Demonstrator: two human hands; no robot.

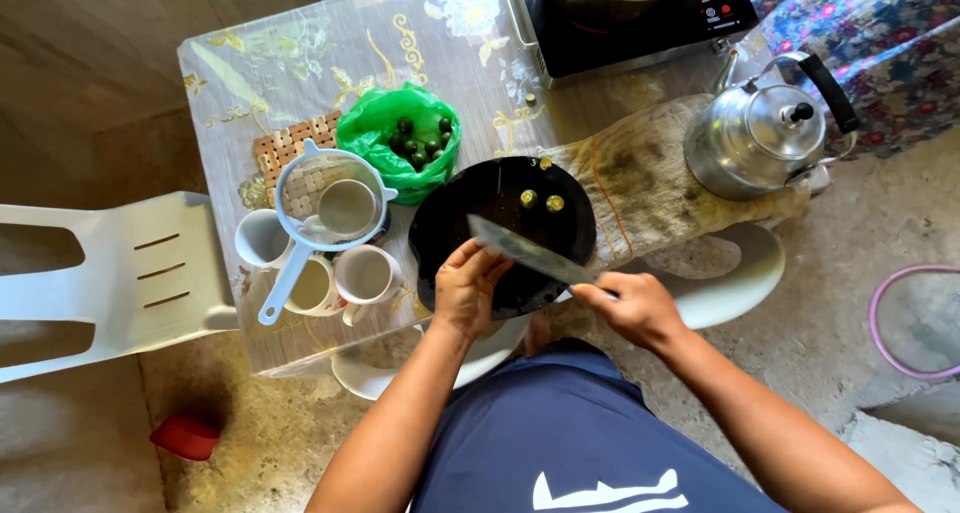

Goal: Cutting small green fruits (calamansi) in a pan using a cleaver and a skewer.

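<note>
A round black cutting board (470,208) lies at the near edge of a small table. My right hand (635,308) grips the handle of a broad knife (525,251), whose blade slants across the board. My left hand (468,288) rests on the board's near side with fingers curled at the blade; what is under them is hidden. Two cut yellow-green fruit pieces (541,202) lie on the board's far side. Behind the board, an open green plastic bag (385,133) holds several small dark green fruits (422,141).
White cups (365,273) and a white strainer (330,208) stand left of the board. A metal kettle (760,133) sits on a cloth at the right, a black cooktop (630,18) at the back. A white plastic chair (110,273) is left of the table.
</note>
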